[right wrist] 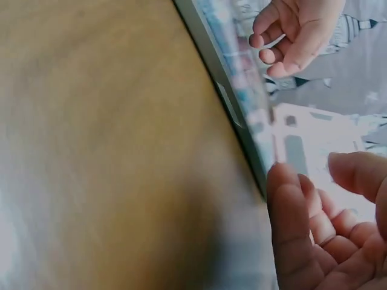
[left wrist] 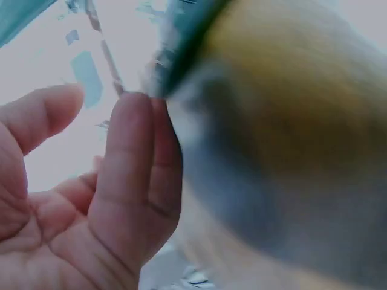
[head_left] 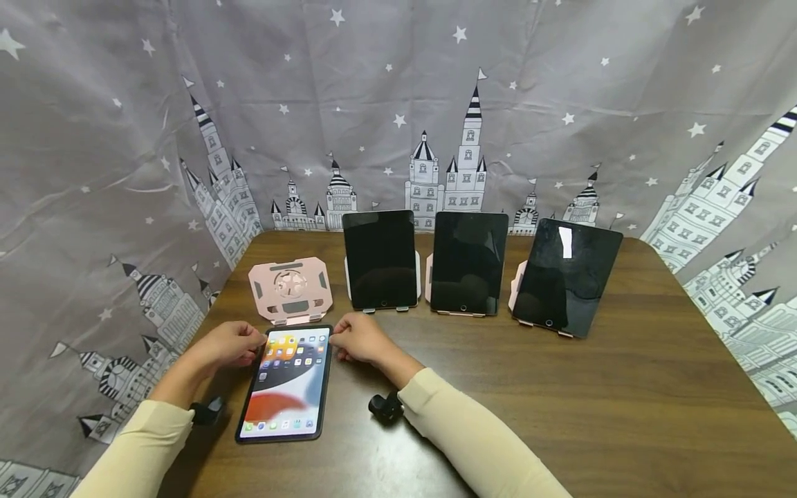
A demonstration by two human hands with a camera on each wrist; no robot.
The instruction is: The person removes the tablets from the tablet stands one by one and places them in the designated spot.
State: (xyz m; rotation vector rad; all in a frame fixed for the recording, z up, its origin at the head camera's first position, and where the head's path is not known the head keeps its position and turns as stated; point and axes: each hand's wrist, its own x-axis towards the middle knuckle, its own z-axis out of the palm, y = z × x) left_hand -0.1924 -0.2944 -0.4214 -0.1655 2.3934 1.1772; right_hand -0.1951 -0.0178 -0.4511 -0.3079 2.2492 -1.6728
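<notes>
A lit tablet [head_left: 288, 387] showing a home screen lies flat on the brown table [head_left: 560, 415] near its front left. My left hand [head_left: 233, 344] is at the tablet's top left corner, with a fingertip [left wrist: 136, 109] touching the tablet's edge [left wrist: 181, 36]. My right hand [head_left: 358, 337] sits at the top right corner. There its thumb [right wrist: 290, 205] touches the tablet's edge [right wrist: 233, 78], and its fingers are loosely curled and hold nothing. Just behind the tablet stands an empty pink stand [head_left: 290, 289].
Three dark tablets lean on pink stands in a row at the back: left [head_left: 380, 259], middle [head_left: 468, 263], right [head_left: 566, 277]. A grey castle-print cloth [head_left: 398, 104] walls in the table on three sides.
</notes>
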